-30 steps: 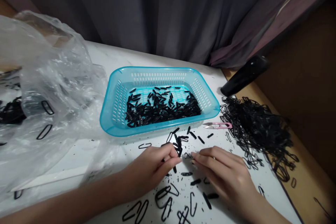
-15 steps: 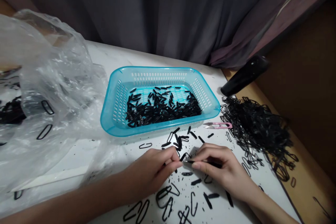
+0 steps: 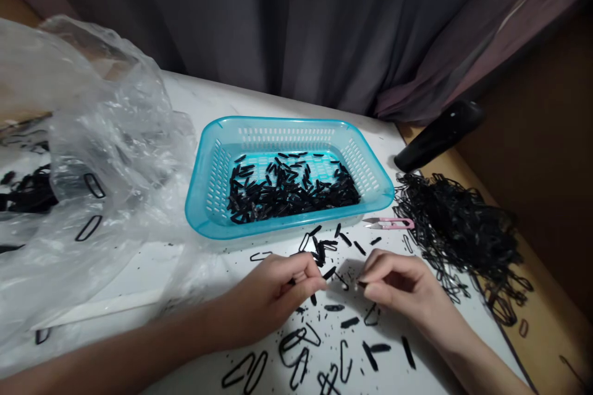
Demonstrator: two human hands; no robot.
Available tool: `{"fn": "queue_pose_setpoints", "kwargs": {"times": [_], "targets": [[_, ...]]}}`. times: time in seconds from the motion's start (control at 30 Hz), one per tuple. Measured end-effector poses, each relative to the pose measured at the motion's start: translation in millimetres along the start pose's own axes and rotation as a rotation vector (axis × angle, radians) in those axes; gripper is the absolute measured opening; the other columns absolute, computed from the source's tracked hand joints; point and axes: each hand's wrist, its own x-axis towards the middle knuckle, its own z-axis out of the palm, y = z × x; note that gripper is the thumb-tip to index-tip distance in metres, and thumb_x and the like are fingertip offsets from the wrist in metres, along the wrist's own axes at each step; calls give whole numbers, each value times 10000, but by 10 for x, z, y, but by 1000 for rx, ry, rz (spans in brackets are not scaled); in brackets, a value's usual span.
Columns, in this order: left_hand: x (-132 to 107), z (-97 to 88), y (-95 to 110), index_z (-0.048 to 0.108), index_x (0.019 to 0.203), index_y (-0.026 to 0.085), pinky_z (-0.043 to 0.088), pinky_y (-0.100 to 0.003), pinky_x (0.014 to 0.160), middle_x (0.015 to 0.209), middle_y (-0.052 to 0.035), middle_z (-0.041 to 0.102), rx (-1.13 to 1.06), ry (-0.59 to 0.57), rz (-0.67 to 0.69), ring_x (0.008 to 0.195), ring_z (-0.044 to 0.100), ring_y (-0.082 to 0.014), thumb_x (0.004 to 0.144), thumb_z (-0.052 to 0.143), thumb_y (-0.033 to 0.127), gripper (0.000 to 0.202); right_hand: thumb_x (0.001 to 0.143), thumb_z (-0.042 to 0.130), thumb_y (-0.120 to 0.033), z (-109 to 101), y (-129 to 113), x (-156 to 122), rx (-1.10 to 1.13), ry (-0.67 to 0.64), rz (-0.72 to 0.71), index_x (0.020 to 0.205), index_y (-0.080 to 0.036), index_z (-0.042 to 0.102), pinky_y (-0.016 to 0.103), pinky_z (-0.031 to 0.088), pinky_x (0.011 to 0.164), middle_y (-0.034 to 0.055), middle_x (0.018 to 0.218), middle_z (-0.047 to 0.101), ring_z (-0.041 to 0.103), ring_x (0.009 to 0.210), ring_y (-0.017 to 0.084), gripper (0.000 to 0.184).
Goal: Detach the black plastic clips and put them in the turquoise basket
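My left hand (image 3: 282, 293) is closed, thumb pressed to the curled fingers. A dark bit shows inside its fingers, too hidden to name. Right of it, my right hand (image 3: 401, 287) pinches a small black piece (image 3: 362, 284) with a pale end; most of it is covered by the fingers. Between the hands a short black strip (image 3: 330, 273) lies by my left fingertips. More short black strips (image 3: 319, 250) are heaped just beyond. Nearer to me, thin black loops (image 3: 300, 364) are scattered among tiny black crumbs on the white table.
Behind the hands stands a blue plastic basket (image 3: 290, 222) holding many short black strips. Pink-handled thread snips (image 3: 391, 223) lie at its right corner, beside a large pile of black loops (image 3: 463, 228). A clear plastic bag (image 3: 115, 136) spreads at left. A black cylindrical object (image 3: 438, 136) leans at back right.
My right hand has drawn slightly right, away from my left fingertips. The dark, thin pointed item seen in it earlier now shows only as a small tip. The whole view has shifted slightly.
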Motion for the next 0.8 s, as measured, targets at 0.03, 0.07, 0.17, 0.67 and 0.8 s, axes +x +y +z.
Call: {"fn": "queue_pose_setpoints", "kwargs": {"times": [0.03,0.07,0.17,0.67,0.8], "targets": [[-2,3,-4,479,741,191,292,-229,551,629,69,373,-9,-1,-3,584,348,-105,981,434,310,272,798,762,-287,-7,-22,1,-55,20,-28,761,-214,733,225,488,578,8,728,677,609,656,120,87],[-5,7,-7,479,743,192,292,-230,551,633,69,374,-18,-2,-4,586,347,-105,980,437,317,272,804,755,-275,-10,-41,2,-122,34,-59,766,-215,735,235,507,594,12,736,688,626,667,130,74],[-17,3,3,487,756,195,283,-237,544,626,70,363,-28,-6,-17,578,331,-109,970,448,337,260,840,712,-234,-3,-71,-5,-358,62,-195,854,-223,752,292,554,675,42,812,729,675,746,173,44],[39,-71,-20,402,675,200,257,-250,543,631,53,359,-337,47,-127,597,308,-126,874,462,344,253,867,665,-144,25,-33,-37,-596,97,-411,1052,-208,714,287,566,687,47,867,702,671,799,169,202],[6,-33,24,486,763,193,249,-237,521,633,71,361,-174,23,-110,573,309,-112,935,463,378,254,871,647,-98,84,-60,-93,-621,85,-474,1102,-192,689,277,565,690,55,882,700,667,811,163,253]]}}
